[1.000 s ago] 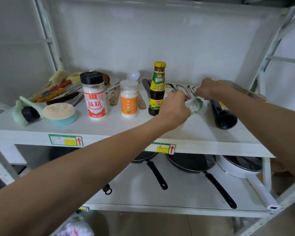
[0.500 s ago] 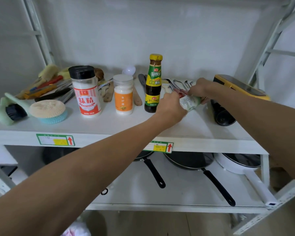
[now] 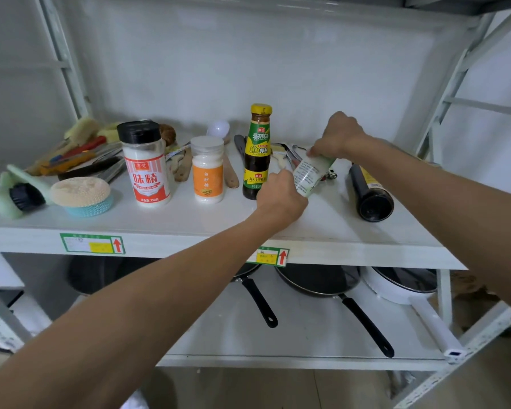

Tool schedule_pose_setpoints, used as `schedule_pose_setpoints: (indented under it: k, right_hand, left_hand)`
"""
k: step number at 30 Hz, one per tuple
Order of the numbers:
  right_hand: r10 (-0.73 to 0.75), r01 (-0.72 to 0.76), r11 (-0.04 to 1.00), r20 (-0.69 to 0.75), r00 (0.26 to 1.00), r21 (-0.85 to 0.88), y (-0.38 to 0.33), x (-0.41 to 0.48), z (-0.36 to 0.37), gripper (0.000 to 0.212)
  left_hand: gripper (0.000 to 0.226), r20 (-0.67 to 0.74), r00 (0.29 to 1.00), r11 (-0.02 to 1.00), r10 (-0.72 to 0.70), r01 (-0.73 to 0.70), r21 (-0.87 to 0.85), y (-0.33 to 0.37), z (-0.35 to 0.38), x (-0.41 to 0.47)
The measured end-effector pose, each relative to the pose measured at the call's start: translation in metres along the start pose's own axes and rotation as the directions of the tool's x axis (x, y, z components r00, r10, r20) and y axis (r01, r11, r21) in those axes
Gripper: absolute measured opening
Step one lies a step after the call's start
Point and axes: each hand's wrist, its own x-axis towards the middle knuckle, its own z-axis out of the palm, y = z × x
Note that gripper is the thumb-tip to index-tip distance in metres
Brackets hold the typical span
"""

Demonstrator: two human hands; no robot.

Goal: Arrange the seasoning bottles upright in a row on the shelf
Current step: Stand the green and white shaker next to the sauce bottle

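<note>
The shelf point(image 3: 322, 228) looks smooth matt white-painted metal, the dark sauce bottle point(image 3: 256, 160) glossy with a paper label.

Both hands point(image 3: 281, 196) hold a tilted, seemingly green-labelled bottle point(image 3: 310, 175).

I see a kitchen storage area: a white metal shelf point(image 3: 189, 222) carrying seasoning bottles point(image 3: 255, 152) and scrubbing brushes point(image 3: 21, 194), frying pans point(image 3: 316, 280) stacked below.

Single head view looks forward and down, close over the shelf point(image 3: 337, 231)
</note>
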Motion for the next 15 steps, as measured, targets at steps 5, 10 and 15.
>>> schedule_pose_setpoints:
  k: [5,10,15]
  right_hand:
    - [-0.067,0.058,0.992,-0.083,0.994,-0.114,-0.004,-0.017,0.003,0.043]
    - [-0.214,0.178,0.960,-0.152,0.965,-0.217,-0.009,-0.034,0.013,0.044]
    - [-0.288,0.236,0.932,-0.171,0.942,-0.275,-0.008,-0.040,0.018,0.042]
  left_hand:
    - [0.047,-0.002,1.000,1.000,-0.001,0.001,0.006,-0.001,0.000,-0.003]
    - [0.048,0.021,0.999,0.999,-0.035,0.035,-0.002,0.002,0.007,-0.007]
    - [0.052,0.017,0.999,0.999,-0.051,0.051,0.015,0.001,0.010,-0.007]
